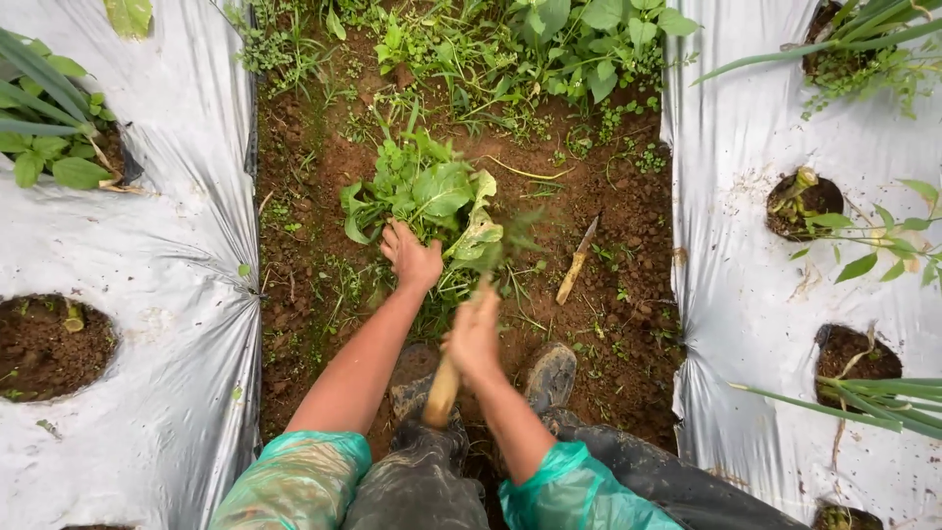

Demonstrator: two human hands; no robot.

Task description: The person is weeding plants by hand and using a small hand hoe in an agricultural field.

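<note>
Near the centre of the frame our right hand (474, 332) is clenched around a pale wooden tool handle (444, 389), whose far end is blurred among the leaves, so we cannot tell what kind of tool it is. Just to its upper left, our left hand (410, 257) grasps the base of a broad-leaved green weed clump (427, 192) rooted in the reddish-brown soil furrow (628, 324). A knife with a light wooden handle (576, 263) lies on the soil to the right. Our mud-caked boots (551, 377) stand below, and silver plastic mulch sheets (167, 294) flank both sides.
</note>
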